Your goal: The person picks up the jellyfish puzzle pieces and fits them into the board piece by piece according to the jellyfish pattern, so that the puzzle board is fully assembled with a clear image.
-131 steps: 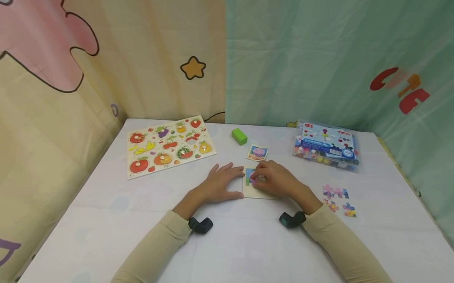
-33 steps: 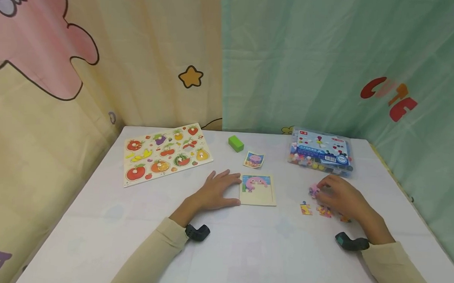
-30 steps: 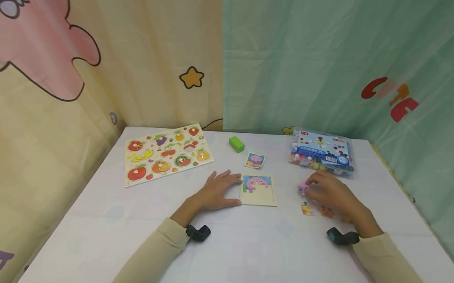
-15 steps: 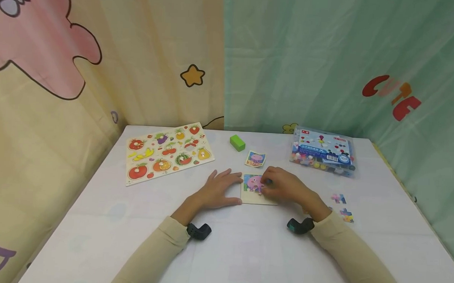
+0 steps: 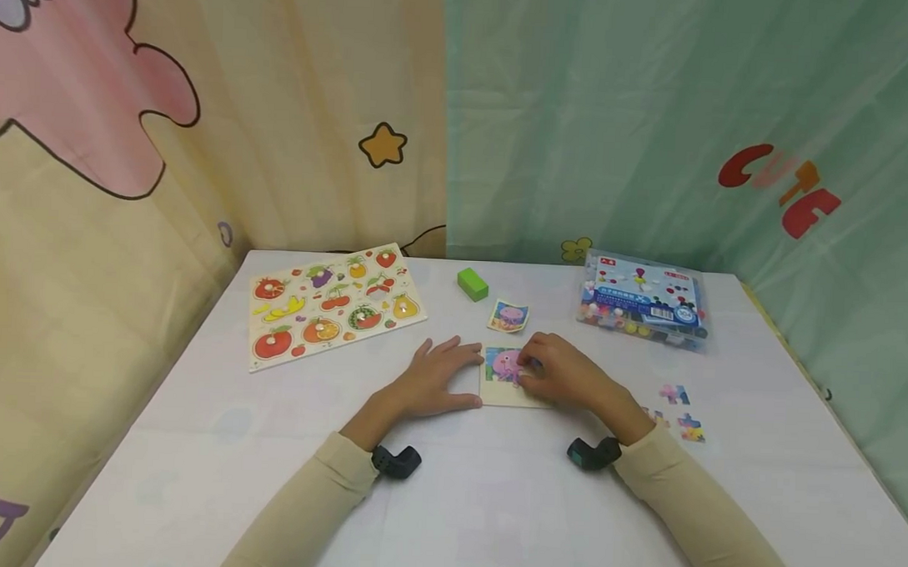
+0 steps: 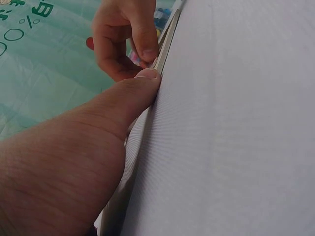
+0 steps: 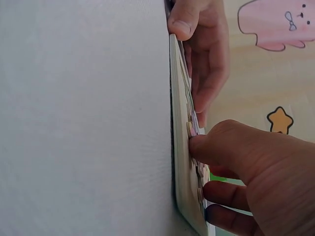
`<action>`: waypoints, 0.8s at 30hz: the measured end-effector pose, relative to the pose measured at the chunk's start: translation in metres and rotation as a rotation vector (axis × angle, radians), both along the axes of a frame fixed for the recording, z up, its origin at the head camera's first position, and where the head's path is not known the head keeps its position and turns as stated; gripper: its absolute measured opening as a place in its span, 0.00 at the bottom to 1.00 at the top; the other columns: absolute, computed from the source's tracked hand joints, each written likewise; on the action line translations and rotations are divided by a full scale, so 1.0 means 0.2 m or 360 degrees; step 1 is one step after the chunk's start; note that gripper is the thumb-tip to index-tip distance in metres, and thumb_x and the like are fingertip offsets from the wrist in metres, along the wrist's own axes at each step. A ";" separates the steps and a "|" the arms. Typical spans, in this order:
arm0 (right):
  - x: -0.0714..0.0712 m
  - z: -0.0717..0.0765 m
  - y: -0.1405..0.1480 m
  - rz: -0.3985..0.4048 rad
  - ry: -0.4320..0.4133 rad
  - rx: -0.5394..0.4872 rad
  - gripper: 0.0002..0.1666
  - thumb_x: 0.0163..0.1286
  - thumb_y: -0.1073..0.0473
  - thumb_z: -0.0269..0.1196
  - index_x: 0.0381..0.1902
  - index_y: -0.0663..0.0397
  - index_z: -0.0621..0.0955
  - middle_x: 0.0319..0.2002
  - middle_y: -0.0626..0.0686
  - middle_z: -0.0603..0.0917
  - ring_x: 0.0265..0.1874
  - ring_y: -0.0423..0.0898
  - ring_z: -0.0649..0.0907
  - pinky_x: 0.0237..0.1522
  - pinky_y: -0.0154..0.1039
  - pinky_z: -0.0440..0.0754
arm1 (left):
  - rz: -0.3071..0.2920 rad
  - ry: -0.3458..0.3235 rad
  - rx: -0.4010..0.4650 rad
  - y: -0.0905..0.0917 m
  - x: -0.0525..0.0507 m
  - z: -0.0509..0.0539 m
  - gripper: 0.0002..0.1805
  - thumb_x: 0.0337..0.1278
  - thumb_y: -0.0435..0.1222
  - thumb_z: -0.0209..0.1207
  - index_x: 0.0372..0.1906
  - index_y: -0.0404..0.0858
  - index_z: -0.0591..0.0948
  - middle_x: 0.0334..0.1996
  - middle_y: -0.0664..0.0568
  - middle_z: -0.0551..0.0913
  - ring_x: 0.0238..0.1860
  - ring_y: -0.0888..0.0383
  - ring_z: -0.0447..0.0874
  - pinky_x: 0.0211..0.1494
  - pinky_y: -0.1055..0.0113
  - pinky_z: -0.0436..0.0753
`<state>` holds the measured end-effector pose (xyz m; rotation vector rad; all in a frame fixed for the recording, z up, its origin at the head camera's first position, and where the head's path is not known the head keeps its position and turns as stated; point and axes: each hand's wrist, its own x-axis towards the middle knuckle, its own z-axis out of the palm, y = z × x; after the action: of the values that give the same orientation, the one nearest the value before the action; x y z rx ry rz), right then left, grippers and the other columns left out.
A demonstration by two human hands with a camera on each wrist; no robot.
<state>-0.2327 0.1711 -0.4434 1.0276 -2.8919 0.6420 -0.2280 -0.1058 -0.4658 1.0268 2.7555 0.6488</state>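
A small wooden jigsaw board (image 5: 501,396) lies mid-table, its upper part filled with pink octopus picture pieces (image 5: 502,364). My left hand (image 5: 435,381) is spread flat, and its thumb and index finger touch the board's left edge. Over the right half of the board, my right hand (image 5: 571,375) pinches a pink puzzle piece between thumb and fingers, down at the picture. Those fingers hide most of that piece. In the right wrist view, the right thumb (image 7: 204,147) presses low against raised pieces on the board. Loose puzzle pieces (image 5: 692,427) lie beyond my right wrist, some partly covered by it.
Behind the board lie a small octopus picture card (image 5: 509,316) and a green block (image 5: 472,284). A fruit peg puzzle (image 5: 336,309) is at the back left. At the back right sits a clear plastic box (image 5: 644,300) of coloured beads. Curtains hang behind the table.
My right hand has carried the pink puzzle piece leftward from the loose pieces onto the board. Over the last half second it moved little. My left hand has stayed at the board's edge.
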 end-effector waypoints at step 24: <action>0.01 0.00 -0.01 -0.0020 -0.0005 0.0009 0.16 0.63 0.58 0.71 0.49 0.50 0.87 0.44 0.49 0.81 0.42 0.47 0.77 0.47 0.46 0.79 | 0.0010 0.0012 -0.0001 -0.01 0.00 -0.01 0.38 0.62 0.62 0.61 0.73 0.51 0.71 0.77 0.60 0.62 0.79 0.52 0.47 0.76 0.41 0.40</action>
<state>-0.2308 0.1689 -0.4442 1.0092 -2.9023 0.6354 -0.2279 -0.1085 -0.4678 1.0228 2.7667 0.6467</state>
